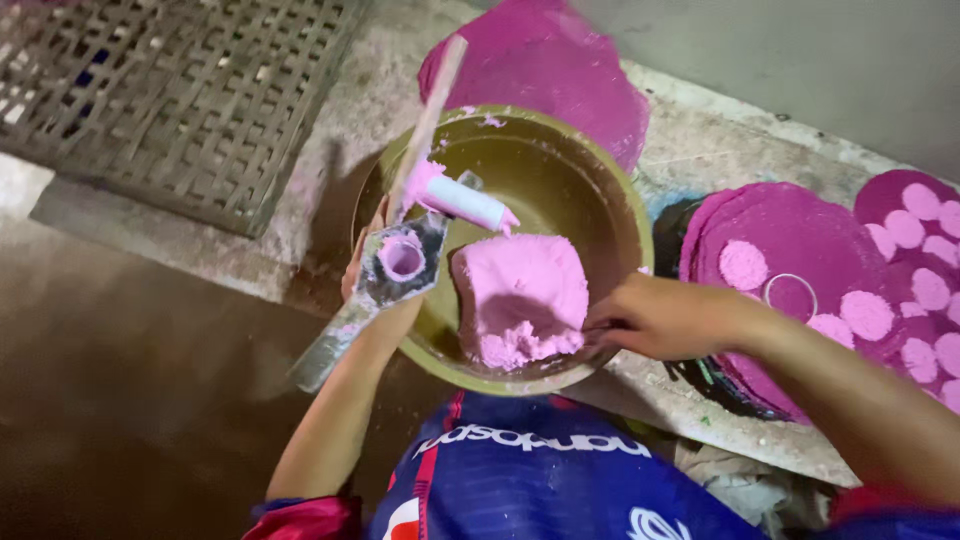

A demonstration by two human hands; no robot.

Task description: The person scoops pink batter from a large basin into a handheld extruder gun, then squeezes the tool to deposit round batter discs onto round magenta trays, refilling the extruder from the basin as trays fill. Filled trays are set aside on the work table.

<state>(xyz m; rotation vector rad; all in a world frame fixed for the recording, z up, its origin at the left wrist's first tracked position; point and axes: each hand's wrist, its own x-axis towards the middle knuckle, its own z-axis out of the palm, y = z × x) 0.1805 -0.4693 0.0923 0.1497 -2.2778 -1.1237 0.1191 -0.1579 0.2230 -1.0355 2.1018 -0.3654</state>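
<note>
A woven bamboo mat (180, 90) lies on the concrete ledge (330, 150). Below the ledge, brown floor (130, 400). Right of the mat, a grey wall (800, 60).

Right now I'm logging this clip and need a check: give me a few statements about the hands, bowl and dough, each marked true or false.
1. The right hand touches the pink dough block. True.
2. The dough lies in a round bowl. True.
3. The left hand is empty. False: it holds a metal press with pink dough in its cup.
4. The pink discs lie inside the bowl. False: they rest on purple sheets beside it.
</note>
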